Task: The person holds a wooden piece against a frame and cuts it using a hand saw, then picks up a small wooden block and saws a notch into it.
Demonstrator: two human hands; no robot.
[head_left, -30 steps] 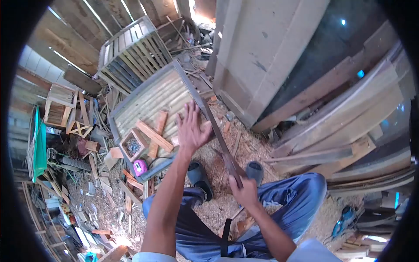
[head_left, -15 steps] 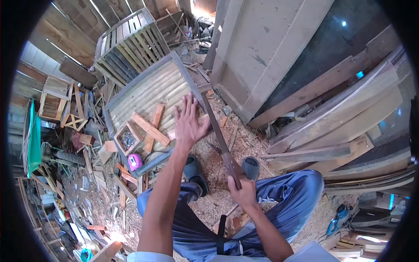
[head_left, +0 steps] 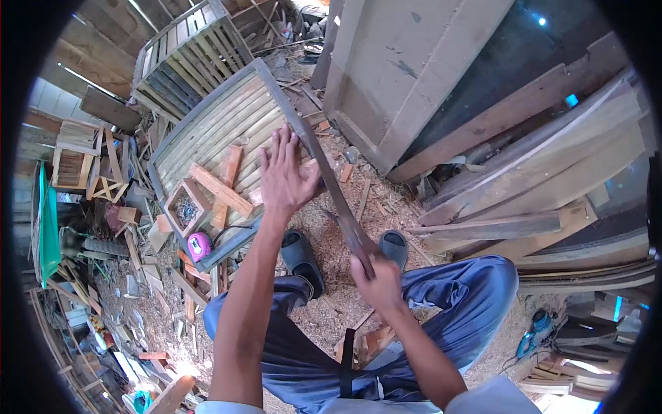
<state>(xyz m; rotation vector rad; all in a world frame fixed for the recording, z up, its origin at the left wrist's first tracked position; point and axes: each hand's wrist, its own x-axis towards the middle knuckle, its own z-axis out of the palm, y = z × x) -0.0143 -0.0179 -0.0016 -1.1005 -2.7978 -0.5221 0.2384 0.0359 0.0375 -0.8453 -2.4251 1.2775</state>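
My right hand (head_left: 379, 281) is closed round the handle of a handsaw (head_left: 336, 186). Its long dark blade points away from me, along the right edge of a low slatted table (head_left: 207, 131). My left hand (head_left: 286, 176) lies flat with fingers spread, pressing a short piece of wood (head_left: 309, 168) against the slats. The blade runs close to the right end of that piece; whether it touches is hard to see. Left of my hand, two crossed wood strips (head_left: 224, 190) rest on the table beside a small square wooden box (head_left: 186, 208) with small metal bits inside.
A pink tape measure (head_left: 199, 245) sits on the table's near left corner. Behind stands a slatted crate (head_left: 196, 62). A panelled door (head_left: 386, 76) and stacked boards (head_left: 538, 179) lean at the right. Shavings and offcuts cover the floor round my sandals (head_left: 301, 262).
The whole view has shifted, so the table and both hands appear higher and a little further left. The saw seems slightly further forward; my left hand keeps its place on the wood.
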